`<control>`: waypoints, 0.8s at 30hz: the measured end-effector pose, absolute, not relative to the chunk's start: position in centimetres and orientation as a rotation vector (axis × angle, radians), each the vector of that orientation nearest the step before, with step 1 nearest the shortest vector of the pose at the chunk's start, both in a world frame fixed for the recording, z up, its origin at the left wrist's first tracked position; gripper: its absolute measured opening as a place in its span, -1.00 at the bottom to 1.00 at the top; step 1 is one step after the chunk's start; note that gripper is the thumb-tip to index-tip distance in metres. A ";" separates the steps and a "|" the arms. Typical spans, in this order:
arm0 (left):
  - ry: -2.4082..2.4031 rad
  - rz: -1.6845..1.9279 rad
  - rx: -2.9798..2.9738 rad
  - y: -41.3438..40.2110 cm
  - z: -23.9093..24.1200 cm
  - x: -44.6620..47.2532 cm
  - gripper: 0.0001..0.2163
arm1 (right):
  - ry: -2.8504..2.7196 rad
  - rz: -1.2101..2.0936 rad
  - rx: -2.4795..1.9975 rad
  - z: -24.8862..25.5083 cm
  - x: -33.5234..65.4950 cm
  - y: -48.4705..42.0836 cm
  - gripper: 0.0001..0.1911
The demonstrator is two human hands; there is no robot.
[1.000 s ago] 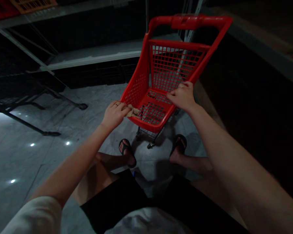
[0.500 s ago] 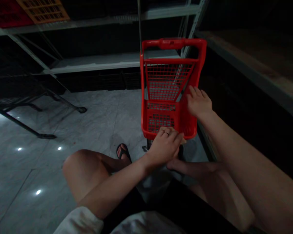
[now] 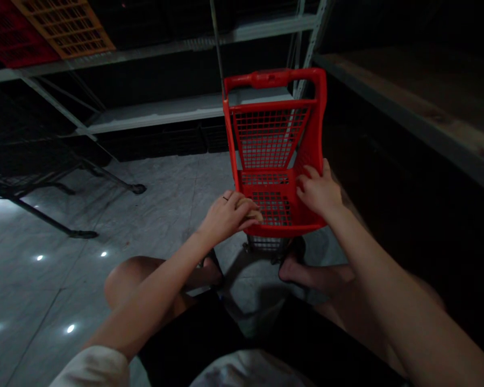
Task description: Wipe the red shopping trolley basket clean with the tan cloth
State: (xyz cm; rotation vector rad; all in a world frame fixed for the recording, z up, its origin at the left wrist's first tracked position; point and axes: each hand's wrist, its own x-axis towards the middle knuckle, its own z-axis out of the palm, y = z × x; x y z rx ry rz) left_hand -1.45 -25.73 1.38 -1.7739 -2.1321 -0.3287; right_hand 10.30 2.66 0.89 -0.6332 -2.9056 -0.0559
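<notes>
A small red plastic shopping cart (image 3: 265,231) with grid panels stands in front of me between my feet. My left hand (image 3: 225,215), a dark ring on one finger, is closed around a folded tan cloth (image 3: 253,210). It presses the cloth to the basket's near left corner. Across from it, my right hand (image 3: 320,191) grips the basket's right side wall, some fingers inside and others by the rim. The part of that wall under the palm is hidden.
Metal shelving (image 3: 157,119) runs behind the cart, with a red crate (image 3: 14,32) and a yellow crate (image 3: 70,27) above. A dark wire cart (image 3: 20,134) stands left on the grey tile floor (image 3: 153,226). A ledge (image 3: 411,102) lies right.
My left hand has moved left with the cloth, from the front edge's middle to the left corner. My right hand has come lower and nearer along the right wall. The view has shifted slightly.
</notes>
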 end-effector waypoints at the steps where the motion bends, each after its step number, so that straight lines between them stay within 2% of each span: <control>1: -2.188 -0.416 -1.711 -26.0 1.4 -1.3 -0.61 | -2.909 -0.058 -0.613 1.0 10.2 2.9 -0.57; 6: -2.312 -0.648 -1.744 -26.3 1.2 0.4 -0.59 | -2.867 -0.131 -0.460 1.8 10.2 2.0 -0.57; 8: -2.334 -0.775 -1.720 -25.5 1.2 0.8 -0.71 | -2.940 -0.056 -0.341 2.2 10.3 -0.2 -0.58; 11: -2.358 -0.997 -1.601 -23.5 1.0 0.4 -0.94 | -3.183 0.274 -0.353 2.7 10.6 -4.7 -0.54; 12: -2.359 -1.031 -1.578 -22.9 1.0 -0.1 -0.94 | -3.243 0.334 -0.403 2.8 10.7 -6.0 -0.49; 15: -2.359 -1.014 -1.574 -21.1 1.0 -3.1 -0.63 | -3.333 0.264 -0.431 3.0 11.0 -8.3 -0.34; 17: -2.375 -0.987 -1.555 -20.0 1.2 -6.2 -0.53 | -3.377 0.211 -0.279 3.1 11.1 -8.5 -0.34; 20: -2.478 -0.949 -1.428 -17.9 1.6 -11.6 -0.56 | -3.401 0.241 -0.107 3.0 11.3 -8.0 -0.34; 24: -2.535 -0.832 -1.322 -14.1 2.4 -17.6 -0.62 | -3.380 0.457 0.035 2.6 11.3 -7.3 -0.37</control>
